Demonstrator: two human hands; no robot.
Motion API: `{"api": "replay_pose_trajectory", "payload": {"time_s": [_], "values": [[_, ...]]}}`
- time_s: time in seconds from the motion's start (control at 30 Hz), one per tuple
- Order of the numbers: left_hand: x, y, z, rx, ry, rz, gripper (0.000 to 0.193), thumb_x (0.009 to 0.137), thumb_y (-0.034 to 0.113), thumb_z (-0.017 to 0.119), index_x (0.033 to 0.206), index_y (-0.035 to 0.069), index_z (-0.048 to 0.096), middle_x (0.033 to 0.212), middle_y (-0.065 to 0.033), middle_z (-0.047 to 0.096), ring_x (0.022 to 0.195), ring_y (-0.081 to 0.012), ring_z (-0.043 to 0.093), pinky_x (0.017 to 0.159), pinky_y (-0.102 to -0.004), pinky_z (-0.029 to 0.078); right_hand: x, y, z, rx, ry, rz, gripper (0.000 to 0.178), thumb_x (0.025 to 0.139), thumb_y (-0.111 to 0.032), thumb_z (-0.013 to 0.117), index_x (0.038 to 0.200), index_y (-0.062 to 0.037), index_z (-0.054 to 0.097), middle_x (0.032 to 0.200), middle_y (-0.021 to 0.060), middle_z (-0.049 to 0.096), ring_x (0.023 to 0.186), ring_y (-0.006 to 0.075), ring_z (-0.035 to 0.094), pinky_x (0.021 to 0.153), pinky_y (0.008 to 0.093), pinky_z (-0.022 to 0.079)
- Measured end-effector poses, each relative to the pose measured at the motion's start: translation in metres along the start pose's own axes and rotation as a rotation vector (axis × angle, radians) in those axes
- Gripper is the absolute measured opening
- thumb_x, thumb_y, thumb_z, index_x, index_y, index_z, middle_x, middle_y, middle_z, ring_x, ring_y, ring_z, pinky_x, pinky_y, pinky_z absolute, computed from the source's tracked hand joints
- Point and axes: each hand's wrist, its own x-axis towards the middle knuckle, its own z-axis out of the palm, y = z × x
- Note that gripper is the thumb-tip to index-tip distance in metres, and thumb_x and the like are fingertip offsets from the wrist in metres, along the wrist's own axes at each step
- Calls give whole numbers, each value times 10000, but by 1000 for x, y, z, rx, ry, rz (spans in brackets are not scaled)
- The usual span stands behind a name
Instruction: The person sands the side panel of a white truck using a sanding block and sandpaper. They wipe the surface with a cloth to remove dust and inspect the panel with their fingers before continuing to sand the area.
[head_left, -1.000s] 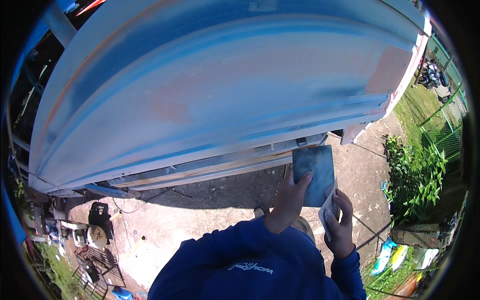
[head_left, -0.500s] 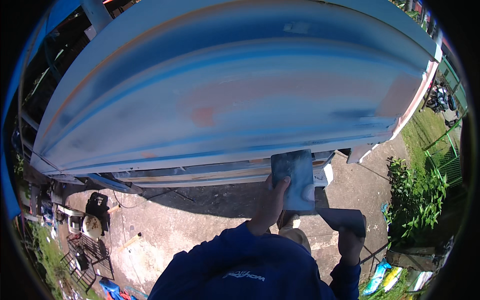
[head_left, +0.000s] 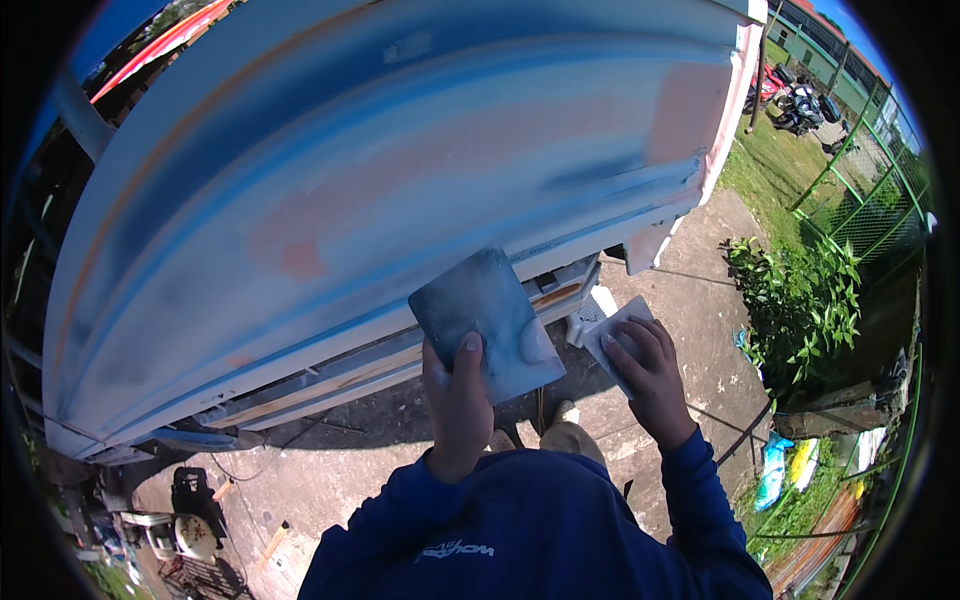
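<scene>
My left hand (head_left: 458, 395) grips a dark rectangular mixing board (head_left: 475, 295), its thumb lying on top. White smears cover the board, and a pale lump of putty (head_left: 538, 345) sits by its right edge. To the right, my right hand (head_left: 655, 375) holds a flat, light grey putty spreader (head_left: 603, 342), fingers spread over its face; the spreader is apart from the board. Beyond both hands stretches a big curved body panel (head_left: 400, 200) in white and blue, with pinkish filler patches (head_left: 303, 260) on it. The board overlaps the panel's lower edge in view; whether they touch I cannot tell.
Concrete ground (head_left: 690, 270) lies below. A leafy bush (head_left: 800, 310) and a green wire fence (head_left: 870, 205) stand at the right, motorcycles (head_left: 800, 105) beyond. At the lower left are a round-topped stool (head_left: 195, 537) and a dark crate (head_left: 192, 492).
My view has turned to the right. The board has tilted and sits further left in view. My right hand has risen, and the spreader now shows its pale face.
</scene>
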Motion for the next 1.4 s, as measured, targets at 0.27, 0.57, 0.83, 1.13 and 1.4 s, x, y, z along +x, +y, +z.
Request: {"api": "replay_pose_trajectory", "payload": {"time_s": [0.27, 0.57, 0.83, 1.13, 1.4], "values": [[0, 0, 26, 193, -2, 332, 405, 1016, 168, 555, 1374, 19, 435, 1213, -81, 577, 1112, -155, 556, 961, -336, 460, 40, -36, -32, -54, 153, -219, 437, 838, -221, 665, 1267, -305, 646, 1327, 37, 558, 1275, 293, 509, 1107, 574, 359], [30, 9, 50, 246, 187, 544, 475, 1013, 167, 553, 1434, 29, 379, 1342, -124, 518, 1207, -216, 542, 1005, -385, 491, 43, 8, -3, 709, -192, 94, 540, 828, -7, 641, 1342, -170, 603, 1319, 72, 568, 1252, 267, 534, 1090, 493, 397], [44, 24, 36, 177, 459, 593, 716, 963, 296, 620, 1535, 79, 250, 1494, -183, 374, 1338, -332, 447, 1103, -486, 431, 76, 12, 19, 2222, -47, 609, 627, 1019, -428, 497, 1530, -121, 302, 1512, 187, 408, 1386, 432, 414, 1037, 691, 403], [47, 64, -52, 313, 353, 575, 688, 965, 289, 612, 1515, 46, 278, 1453, -182, 420, 1326, -316, 472, 1097, -444, 446, 138, -41, 3, 1714, 511, 109, 815, 928, -670, 377, 1534, -126, 338, 1557, 205, 308, 1431, 455, 319, 1107, 592, 355], [52, 91, -114, 354, 136, 603, 744, 945, 317, 643, 1529, 56, 263, 1468, -176, 416, 1350, -325, 463, 1104, -447, 446, 286, -94, 4, -85, 918, -206, 741, 665, -266, 801, 1368, -202, 577, 1494, 79, 394, 1361, 374, 370, 1122, 563, 294]]}}
